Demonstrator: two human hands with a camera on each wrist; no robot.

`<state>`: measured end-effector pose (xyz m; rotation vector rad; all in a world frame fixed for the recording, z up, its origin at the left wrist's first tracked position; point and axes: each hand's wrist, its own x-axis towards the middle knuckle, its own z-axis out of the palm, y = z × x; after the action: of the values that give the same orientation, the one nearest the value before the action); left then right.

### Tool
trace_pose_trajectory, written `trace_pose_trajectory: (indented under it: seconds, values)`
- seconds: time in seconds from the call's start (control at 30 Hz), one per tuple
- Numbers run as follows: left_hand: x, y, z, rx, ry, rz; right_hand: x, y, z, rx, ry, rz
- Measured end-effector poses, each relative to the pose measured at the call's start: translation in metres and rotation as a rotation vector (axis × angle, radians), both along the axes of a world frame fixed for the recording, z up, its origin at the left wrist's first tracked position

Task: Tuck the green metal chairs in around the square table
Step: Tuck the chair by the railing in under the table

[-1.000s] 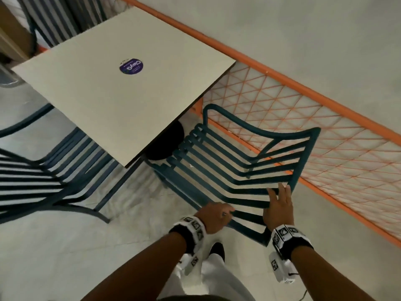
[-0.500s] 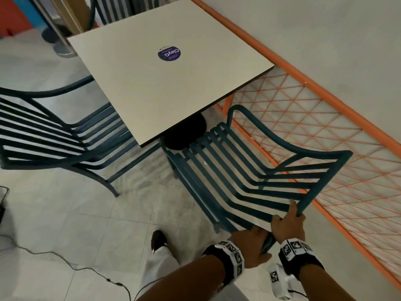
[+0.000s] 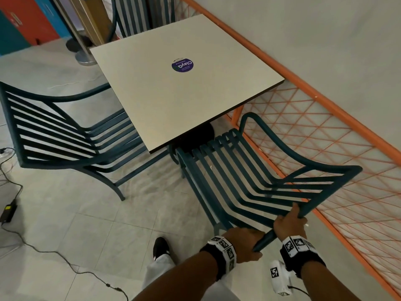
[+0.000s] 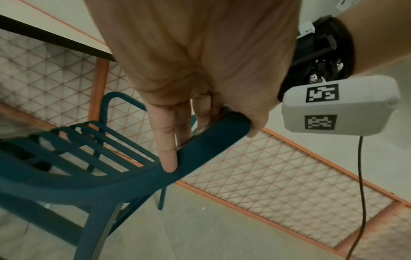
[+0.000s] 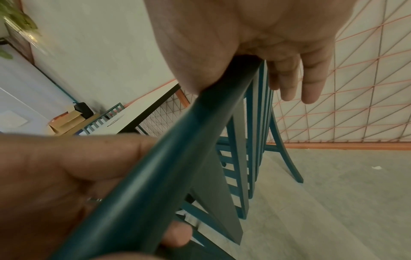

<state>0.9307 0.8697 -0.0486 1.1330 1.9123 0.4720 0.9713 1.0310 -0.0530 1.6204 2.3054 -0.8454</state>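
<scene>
Both hands (image 3: 245, 243) grip slatted metal chair (image 3: 249, 183) rail

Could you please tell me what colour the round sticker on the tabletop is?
The round sticker is dark purple with white lettering, clearest in the head view.

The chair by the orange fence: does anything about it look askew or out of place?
Yes. The chair held by the left hand and right hand sits at an angle to the square table, with only its front edge under the tabletop.
</scene>
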Motion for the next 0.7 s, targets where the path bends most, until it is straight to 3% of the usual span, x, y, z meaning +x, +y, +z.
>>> trace_pose_trajectory:
  seconds: [0.4, 0.7]
  values:
    - [-0.005, -0.025, 0.004, -0.116, -0.088, 0.094, -0.008, 0.000, -0.001, 0.001, -0.010, -0.006]
    - [-0.018, -0.098, -0.021, -0.211, -0.067, 0.202, -0.013, -0.004, 0.000, 0.092, -0.095, 0.003]
